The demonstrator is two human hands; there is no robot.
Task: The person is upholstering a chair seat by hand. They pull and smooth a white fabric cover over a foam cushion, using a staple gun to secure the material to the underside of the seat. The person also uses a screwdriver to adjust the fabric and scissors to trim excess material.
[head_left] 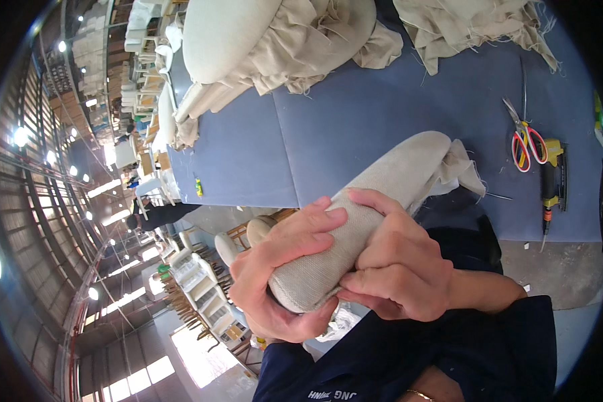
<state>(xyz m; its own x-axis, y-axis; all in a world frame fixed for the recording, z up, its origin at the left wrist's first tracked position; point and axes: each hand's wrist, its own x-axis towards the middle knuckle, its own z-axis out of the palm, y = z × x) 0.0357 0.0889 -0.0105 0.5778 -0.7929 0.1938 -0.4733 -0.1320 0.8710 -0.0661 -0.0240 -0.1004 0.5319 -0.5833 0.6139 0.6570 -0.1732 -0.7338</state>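
Note:
A long padded piece covered in beige woven fabric (398,164), rounded at its far end, slants across the middle in front of me. My left hand (281,271) is wrapped round its near end, fingers over the top and thumb underneath. Against the opposite side, my right hand (402,268) is closed, its thumb and fingertips pinching the fabric cover near the lower edge. Loose, frayed cloth hangs from the far end of the piece. Its underside is mostly hidden.
A blue-grey padded table (241,157) lies ahead. On its right are scissors (526,137) with red-and-white handles and a black-and-yellow staple gun (551,177). Beige upholstered pieces (231,40) and loose cloth (465,27) lie at the back. Chair frames (204,288) and another person (161,214) are left.

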